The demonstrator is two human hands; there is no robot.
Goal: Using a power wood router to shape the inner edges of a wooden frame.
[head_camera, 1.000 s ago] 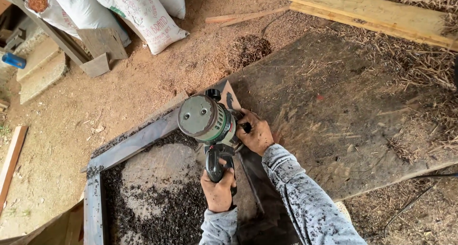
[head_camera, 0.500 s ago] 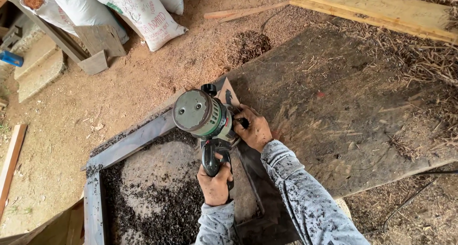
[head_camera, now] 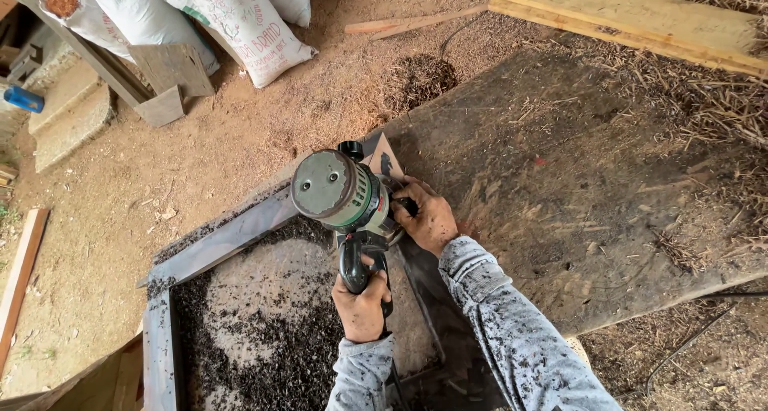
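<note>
Plainly, left hand (head_camera: 362,305) fingers clench the green router's (head_camera: 344,196) black handle; right hand (head_camera: 428,216) grips its far side; dark shavings (head_camera: 264,355) lie beside, grey frame (head_camera: 232,236) beyond.

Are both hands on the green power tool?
Yes, the left hand grips the black handle and the right hand holds the side of the green power tool.

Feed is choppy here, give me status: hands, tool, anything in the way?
Left hand grips router handle; right hand steadies its base on dark frame. Shavings heaped inside frame, cord trailing.
</note>
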